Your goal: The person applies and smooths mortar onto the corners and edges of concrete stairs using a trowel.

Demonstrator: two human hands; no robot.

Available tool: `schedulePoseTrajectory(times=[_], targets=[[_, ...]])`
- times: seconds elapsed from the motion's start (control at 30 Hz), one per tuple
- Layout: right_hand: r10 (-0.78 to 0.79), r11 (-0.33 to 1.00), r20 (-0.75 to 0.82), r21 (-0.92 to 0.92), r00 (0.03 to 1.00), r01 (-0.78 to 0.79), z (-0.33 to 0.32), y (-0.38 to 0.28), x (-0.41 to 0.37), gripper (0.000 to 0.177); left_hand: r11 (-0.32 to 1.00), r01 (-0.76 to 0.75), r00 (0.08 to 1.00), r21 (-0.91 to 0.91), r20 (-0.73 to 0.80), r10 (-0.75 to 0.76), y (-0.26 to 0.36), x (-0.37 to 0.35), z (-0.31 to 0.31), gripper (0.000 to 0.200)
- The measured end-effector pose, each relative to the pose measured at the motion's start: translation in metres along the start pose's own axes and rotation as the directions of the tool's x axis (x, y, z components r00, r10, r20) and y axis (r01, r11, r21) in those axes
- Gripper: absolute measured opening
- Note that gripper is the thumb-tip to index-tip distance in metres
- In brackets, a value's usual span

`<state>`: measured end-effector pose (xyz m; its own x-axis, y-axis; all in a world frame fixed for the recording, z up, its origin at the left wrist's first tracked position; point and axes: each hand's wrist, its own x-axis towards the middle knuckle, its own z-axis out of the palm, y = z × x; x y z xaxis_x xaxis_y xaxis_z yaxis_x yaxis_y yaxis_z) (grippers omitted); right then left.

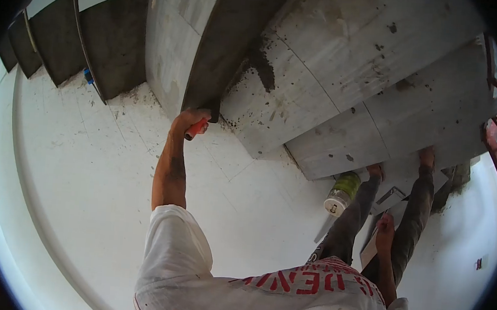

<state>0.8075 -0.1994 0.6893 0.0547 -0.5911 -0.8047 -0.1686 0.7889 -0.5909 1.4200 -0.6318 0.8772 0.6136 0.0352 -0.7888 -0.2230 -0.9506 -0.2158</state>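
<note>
My left hand (192, 122) is stretched out to the stairs, its fingers wrapped round the red handle of a trowel (197, 129). The trowel's dark blade lies close against the lower end of a dark, wet-looking riser (221, 43). Down by my legs is my right hand (386, 224), its fingers closed; what it grips is too small to make out. Just beyond it lies a flat grey tool with a rectangular frame (389, 200). A bucket with a green label (344, 190) is beside my leg.
Pale stair treads (347, 64), spattered with dark mortar, run along the upper right. More dark risers (112, 42) curve away at the upper left, with a small blue object (88, 76) near one. A white wall (101, 202) borders the stairs. Red metal railing (494, 143) stands at far right.
</note>
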Motion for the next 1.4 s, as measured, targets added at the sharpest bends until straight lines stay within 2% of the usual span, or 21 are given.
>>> schedulePoseTrajectory(times=[0.03, 0.13, 0.17, 0.23, 0.27, 0.37, 0.4, 0.43, 0.57, 0.63, 0.7, 0.83, 0.9, 0.97, 1.0, 1.07, 1.2, 1.27, 1.33, 1.4], targets=[[-0.004, 0.999, -0.011, 0.047, 1.000, 0.004, 0.001, -0.010, -0.001, 0.028, 0.998, 0.011, 0.999, 0.061, 0.033, -0.013, 0.007, 0.000, 0.001, 0.013], [0.006, 0.994, -0.021, 0.113, 1.000, -0.004, 0.003, -0.046, 0.001, 0.027, 0.996, -0.023, 0.991, 0.090, 0.132, 0.011, 0.033, -0.010, 0.010, 0.013], [0.039, 0.997, -0.035, 0.074, 0.999, -0.037, 0.001, -0.070, 0.003, 0.024, 0.995, -0.027, 0.991, 0.094, 0.131, 0.015, 0.042, -0.021, 0.015, 0.013], [0.018, 0.996, -0.061, 0.090, 0.998, -0.013, 0.000, -0.052, 0.002, 0.028, 0.984, -0.104, 0.988, 0.144, 0.129, 0.086, 0.065, -0.042, 0.027, 0.012], [0.002, 0.994, -0.078, 0.107, 0.997, 0.007, 0.002, -0.047, 0.005, 0.033, 0.983, -0.112, 0.988, 0.143, 0.122, 0.095, 0.080, -0.055, 0.035, 0.012], [0.037, 0.973, -0.050, 0.231, 0.998, -0.024, -0.002, -0.029, 0.011, 0.033, 0.977, -0.083, 0.996, 0.195, 0.044, 0.076, 0.117, -0.090, 0.057, 0.014], [0.028, 0.959, -0.044, 0.283, 0.999, -0.015, -0.007, -0.024, 0.014, 0.033, 0.978, -0.102, 0.991, 0.182, 0.110, 0.082, 0.130, -0.100, 0.061, 0.012], [-0.019, 0.979, -0.078, 0.201, 0.997, 0.035, -0.008, -0.031, 0.014, 0.036, 0.978, -0.128, 0.979, 0.164, 0.178, 0.098, 0.146, -0.107, 0.068, 0.013], [-0.041, 0.973, -0.056, 0.226, 0.998, 0.053, -0.020, -0.047, 0.017, 0.038, 0.989, -0.081, 0.978, 0.122, 0.202, 0.055, 0.186, -0.136, 0.090, 0.015], [0.023, 0.964, -0.058, 0.266, 0.998, -0.007, -0.025, -0.055, 0.019, 0.031, 0.925, -0.212, 0.974, 0.314, 0.143, 0.175, 0.210, -0.175, 0.122, 0.013], [0.055, 0.957, -0.059, 0.288, 0.997, -0.035, -0.030, -0.054, 0.022, 0.027, 0.923, -0.265, 0.960, 0.279, 0.164, 0.226, 0.220, -0.190, 0.132, 0.013], [-0.036, 0.964, -0.053, 0.260, 0.998, 0.049, -0.027, -0.038, 0.023, 0.028, 0.953, -0.275, 0.957, 0.128, 0.136, 0.258, 0.184, -0.216, 0.118, 0.016], [-0.063, 0.964, -0.016, 0.257, 0.998, 0.065, -0.026, -0.026, 0.021, 0.029, 0.952, -0.249, 0.963, 0.177, 0.154, 0.223, 0.141, -0.215, 0.099, 0.018], [-0.055, 0.957, -0.053, 0.282, 0.997, 0.068, -0.016, -0.028, 0.023, 0.038, 0.957, -0.234, 0.969, 0.174, 0.123, 0.214, 0.087, -0.200, 0.080, 0.017], [-0.070, 0.955, -0.031, 0.287, 0.997, 0.076, -0.010, -0.031, 0.022, 0.038, 0.954, -0.228, 0.974, 0.194, 0.057, 0.221, 0.063, -0.192, 0.072, 0.016], [-0.061, 0.976, -0.037, 0.206, 0.997, 0.067, -0.010, -0.033, 0.022, 0.042, 0.986, -0.154, 0.986, 0.061, -0.056, 0.157, 0.021, -0.155, 0.055, 0.018], [-0.051, 0.986, -0.055, 0.159, 0.997, 0.059, 0.001, -0.031, 0.014, 0.046, 0.995, -0.101, 0.993, 0.002, -0.065, 0.101, -0.018, -0.095, 0.025, 0.017], [-0.049, 0.994, -0.057, 0.099, 0.997, 0.055, 0.008, -0.013, 0.013, 0.046, 0.990, -0.139, 0.987, 0.022, -0.076, 0.140, -0.016, -0.078, 0.015, 0.017], [-0.047, 0.998, -0.043, 0.049, 0.998, 0.049, 0.012, -0.003, 0.010, 0.046, 0.998, -0.069, 0.997, -0.009, -0.033, 0.069, -0.018, -0.053, -0.004, 0.017], [-0.012, 1.000, -0.013, 0.016, 1.000, 0.012, 0.014, 0.003, 0.009, 0.036, 1.000, -0.013, 1.000, -0.022, 0.008, 0.013, -0.022, -0.053, -0.013, 0.018]])
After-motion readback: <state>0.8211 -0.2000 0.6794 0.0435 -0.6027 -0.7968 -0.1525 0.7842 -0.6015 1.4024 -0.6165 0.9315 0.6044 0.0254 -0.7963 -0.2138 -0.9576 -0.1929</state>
